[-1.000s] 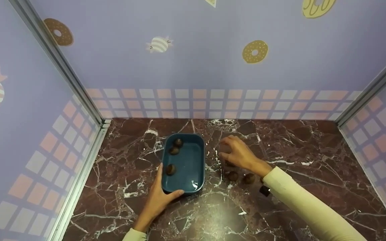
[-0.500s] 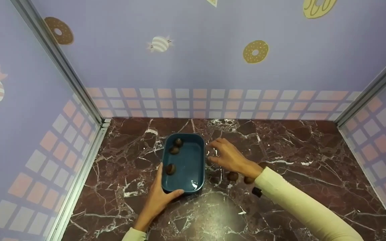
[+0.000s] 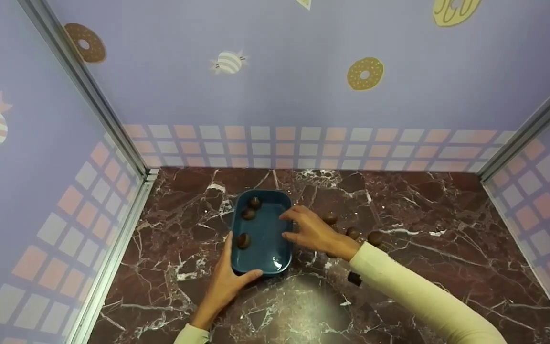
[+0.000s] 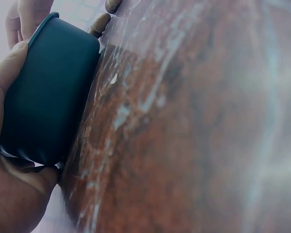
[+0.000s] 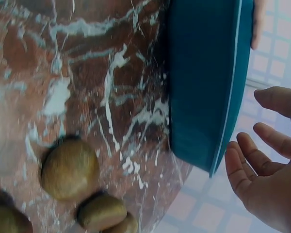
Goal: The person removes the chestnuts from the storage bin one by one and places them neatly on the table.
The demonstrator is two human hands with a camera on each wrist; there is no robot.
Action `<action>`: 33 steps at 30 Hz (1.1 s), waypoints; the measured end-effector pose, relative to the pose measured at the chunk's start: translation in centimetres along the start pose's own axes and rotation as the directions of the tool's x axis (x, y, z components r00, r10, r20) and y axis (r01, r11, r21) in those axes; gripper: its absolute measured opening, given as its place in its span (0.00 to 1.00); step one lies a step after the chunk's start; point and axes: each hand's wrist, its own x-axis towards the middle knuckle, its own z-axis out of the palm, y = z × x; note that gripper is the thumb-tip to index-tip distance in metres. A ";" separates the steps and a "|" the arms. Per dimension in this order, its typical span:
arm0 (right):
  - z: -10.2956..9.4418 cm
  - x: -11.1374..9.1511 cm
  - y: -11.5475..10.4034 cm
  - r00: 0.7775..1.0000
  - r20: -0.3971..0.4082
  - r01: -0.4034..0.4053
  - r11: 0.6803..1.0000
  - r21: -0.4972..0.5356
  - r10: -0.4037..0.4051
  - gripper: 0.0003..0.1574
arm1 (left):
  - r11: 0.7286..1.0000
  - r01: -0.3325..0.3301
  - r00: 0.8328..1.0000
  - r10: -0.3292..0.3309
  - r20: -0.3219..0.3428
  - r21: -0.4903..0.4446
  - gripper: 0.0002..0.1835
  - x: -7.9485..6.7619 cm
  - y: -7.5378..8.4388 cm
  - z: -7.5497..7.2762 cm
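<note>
A blue rectangular dish (image 3: 268, 258) stands on the marble-patterned surface. My left hand (image 3: 227, 282) grips its near left corner, thumb over the near rim and fingers along the left side. Inside lie three round brown chestnut-like pieces: one at the back (image 3: 254, 203), one just in front (image 3: 248, 214), one nearer me (image 3: 243, 241). My right hand (image 3: 313, 231) reaches over the dish's right rim, fingertips above the inside. In the right wrist view its thumb and fingers (image 5: 276, 141) stand apart, with nothing seen between them. The dish's outer wall (image 4: 53, 82) fills the left wrist view's upper left.
Several more brown pieces lie right of the dish, around and partly behind my right hand, among them one farther back (image 3: 330, 218), one in the middle (image 3: 353, 233) and one to the right (image 3: 375, 238). Patterned purple walls (image 3: 294, 95) enclose the surface at the back and sides.
My right hand has moved left from beside the dish to over its right rim, uncovering brown pieces behind it. My left hand, the dish and its contents stay in place.
</note>
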 end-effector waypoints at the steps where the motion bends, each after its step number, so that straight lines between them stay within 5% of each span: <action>1: 0.2 0.0 -0.1 1.000 0.011 0.009 1.000 -0.004 -0.009 0.25 | 1.000 -0.002 1.000 0.002 -0.001 0.003 0.71 0.0 0.0 0.0; 33: 6.5 4.9 -2.5 0.986 0.164 0.035 0.998 -0.061 -0.024 0.24 | 0.997 -0.066 0.998 0.066 -0.004 0.028 0.70 0.0 -0.3 -0.1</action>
